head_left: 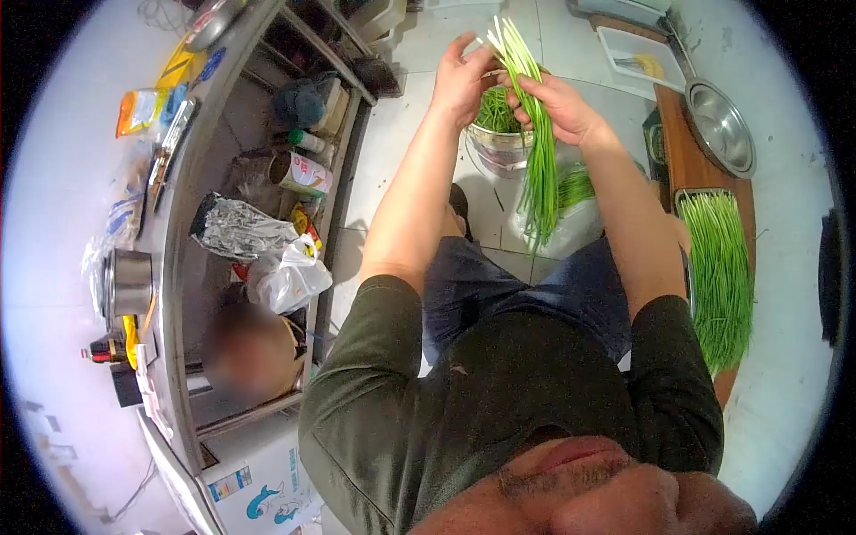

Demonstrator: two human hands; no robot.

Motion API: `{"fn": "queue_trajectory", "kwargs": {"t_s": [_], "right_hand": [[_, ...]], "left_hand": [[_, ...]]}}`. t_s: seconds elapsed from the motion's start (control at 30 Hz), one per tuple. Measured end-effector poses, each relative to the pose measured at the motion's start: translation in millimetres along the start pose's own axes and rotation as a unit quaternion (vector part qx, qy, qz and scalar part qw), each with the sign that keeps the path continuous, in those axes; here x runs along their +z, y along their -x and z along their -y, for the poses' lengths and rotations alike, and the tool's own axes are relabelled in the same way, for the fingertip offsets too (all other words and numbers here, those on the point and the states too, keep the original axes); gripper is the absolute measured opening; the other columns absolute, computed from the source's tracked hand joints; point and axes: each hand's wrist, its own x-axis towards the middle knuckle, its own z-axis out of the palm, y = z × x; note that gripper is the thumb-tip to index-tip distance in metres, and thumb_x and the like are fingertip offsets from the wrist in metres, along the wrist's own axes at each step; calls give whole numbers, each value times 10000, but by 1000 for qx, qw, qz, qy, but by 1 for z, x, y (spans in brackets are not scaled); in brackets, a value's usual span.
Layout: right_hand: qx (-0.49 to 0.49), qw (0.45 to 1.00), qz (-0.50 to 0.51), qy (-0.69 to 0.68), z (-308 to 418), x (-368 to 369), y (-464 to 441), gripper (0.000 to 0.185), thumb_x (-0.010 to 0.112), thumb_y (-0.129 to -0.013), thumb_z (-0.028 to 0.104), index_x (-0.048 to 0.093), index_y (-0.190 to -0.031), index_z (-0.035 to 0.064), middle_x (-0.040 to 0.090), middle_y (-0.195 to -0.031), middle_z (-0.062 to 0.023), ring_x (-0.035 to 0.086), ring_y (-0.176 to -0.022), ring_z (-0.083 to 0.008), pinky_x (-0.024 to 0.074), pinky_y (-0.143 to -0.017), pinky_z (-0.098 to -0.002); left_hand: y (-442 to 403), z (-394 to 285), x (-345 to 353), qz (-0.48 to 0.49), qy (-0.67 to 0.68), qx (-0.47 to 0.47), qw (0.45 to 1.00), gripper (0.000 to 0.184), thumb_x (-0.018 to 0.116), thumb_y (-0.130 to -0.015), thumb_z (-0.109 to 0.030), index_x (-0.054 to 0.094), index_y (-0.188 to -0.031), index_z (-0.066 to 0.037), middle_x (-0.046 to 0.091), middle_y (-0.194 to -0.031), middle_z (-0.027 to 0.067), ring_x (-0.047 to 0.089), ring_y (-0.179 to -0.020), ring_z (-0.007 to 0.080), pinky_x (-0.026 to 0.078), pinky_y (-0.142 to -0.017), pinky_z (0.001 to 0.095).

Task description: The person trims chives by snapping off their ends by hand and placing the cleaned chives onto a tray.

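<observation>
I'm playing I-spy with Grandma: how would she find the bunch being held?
From the dark shirt, follow the bare arms forward. The right hand grips a bunch of long green stalks, pale ends pointing away from the body. Unlike the greens inside the bucket or the bundle on the wooden bench, this bunch is hand-held.

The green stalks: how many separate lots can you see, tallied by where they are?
Bunch of green stalks in the right hand: 1
Green heap in the bucket: 1
Greens in or on the clear plastic bag: 1
Large green pile at the wooden board: 1
Total: 4
</observation>
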Motion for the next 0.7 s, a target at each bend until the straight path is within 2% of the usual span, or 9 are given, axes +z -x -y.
{"fn": "queue_trajectory", "kwargs": {"t_s": [0.03, 0.13, 0.23, 0.33, 0.4, 0.53, 0.63, 0.67, 0.7], "right_hand": [[2, 1000, -1, 12, -1, -1, -1, 337, 579, -959, 345, 566, -1140, 61, 600, -893, -21, 564, -686, -106, 466, -591, -241], [14, 1000, -12, 25, -4, -1, 0, 320, 570, -963, 342, 566, -1136, 73, 602, -885, -13, 568, -683, -103, 468, -589, -242], [22, 999, -35, 11, -3, 2, 1, 287, 553, -975, 327, 567, -1120, 80, 603, -864, -1, 565, -659, -107, 462, -571, -248], [25, 999, -44, 9, -4, 0, 3, 282, 561, -971, 326, 566, -1114, 83, 601, -864, -6, 557, -657, -106, 460, -573, -249], [14, 999, -31, 13, -7, -5, 1, 281, 565, -968, 331, 564, -1108, 87, 595, -862, -6, 550, -657, -103, 458, -577, -249], [11, 998, -36, 55, -10, -10, -1, 277, 588, -955, 326, 563, -1083, 82, 594, -873, -12, 550, -666, -98, 460, -574, -240], [2, 998, -31, 55, -13, -13, -5, 272, 615, -939, 301, 564, -1062, 64, 613, -885, -33, 571, -667, -98, 478, -554, -234], [0, 998, -31, 57, -14, -13, -5, 259, 620, -936, 284, 563, -1055, 60, 610, -882, -34, 568, -667, -98, 478, -554, -232], [-2, 998, -32, 59, -15, -12, -5, 248, 624, -934, 267, 562, -1049, 56, 607, -879, -35, 566, -666, -97, 477, -555, -231]], "left_hand": [[-2, 1, -3, 11, 16, -7, 1000, 672, 629, -869, -63, 258, -1413, 71, 624, -1020, 163, 635, -824, 225, 542, -720, 323], [-11, 6, -7, 56, -85, 6, 995, 650, 604, -868, -31, 258, -1406, 82, 626, -1034, 167, 637, -839, 223, 545, -736, 324], [-13, 15, -5, 23, -42, 4, 999, 611, 567, -860, 4, 287, -1401, 60, 631, -1007, 160, 637, -862, 223, 545, -748, 320], [-7, 18, -2, 3, -70, 23, 997, 636, 570, -835, 6, 296, -1409, 19, 590, -1112, 181, 635, -865, 218, 544, -760, 325], [-4, 17, 3, -34, -159, 92, 982, 596, 586, -813, -6, 383, -1373, -20, 528, -1197, 199, 630, -856, 219, 543, -759, 318], [-5, 15, -7, -46, -375, 219, 900, 398, 638, -779, -53, 610, -1177, -55, 417, -1307, 213, 590, -955, 269, 533, -799, 342], [-5, 17, -10, -31, -465, 338, 818, 206, 675, -768, -105, 704, -966, -55, 431, -1279, 210, 511, -1083, 335, 492, -886, 396], [-4, 18, -10, -36, -489, 339, 803, 234, 729, -740, -185, 710, -924, -41, 433, -1279, 208, 450, -1147, 370, 433, -962, 442], [-3, 18, -11, -29, -491, 332, 805, 255, 740, -732, -200, 709, -930, -42, 432, -1281, 208, 452, -1149, 370, 425, -971, 442]]}}
